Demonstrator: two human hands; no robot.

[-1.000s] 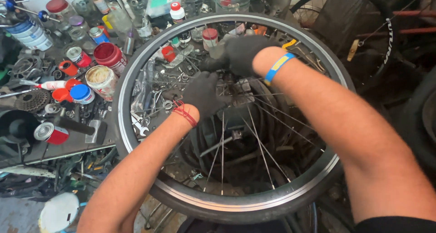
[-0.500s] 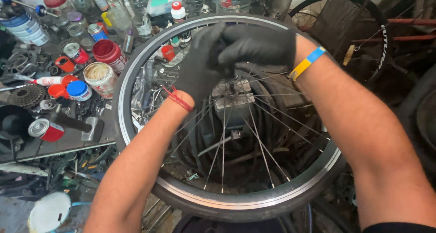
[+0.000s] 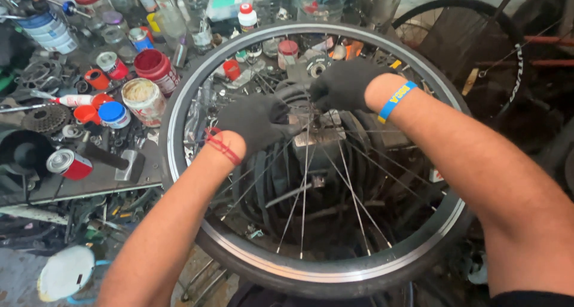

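Wheel: 1 bicycle wheel (image 3: pixel 311 274), silver rim w/ black tyre, lying roughly flat at frame centre, over a cluttered bench; near edge closest to the person.
Hub: hub (image 3: pixel 308 112) at wheel centre, mostly covered by both hands; detail hard to make out.
Spokes: thin silver spokes (image 3: pixel 305 187) fan from hub to rim; count not attempted, upper ones lost against clutter.
Left hand: left hand (image 3: pixel 257 121), black glove, red band at wrist; fingers curled in at hub from the left. Touching hub area; whether it grips anything, cannot tell.
Right hand: right hand (image 3: pixel 344 83), black glove, blue-yellow wristband (image 3: pixel 396 101); fingers bent down onto hub from upper right. Closed-ish; what it has hold of is hidden.
Under wheel: black tyres/tubes (image 3: pixel 269 181) seen through spokes, number unclear.
Bench left: approx. 4 round tins near the rim – red tin (image 3: pixel 152 65), pale-filled tin (image 3: pixel 140 95), blue-lidded pot (image 3: pixel 112 112), red can on its side (image 3: pixel 69 163). 1 toothed sprocket (image 3: pixel 45 118).
Rear right: 2nd wheel (image 3: pixel 466 26), cut off by frame top.
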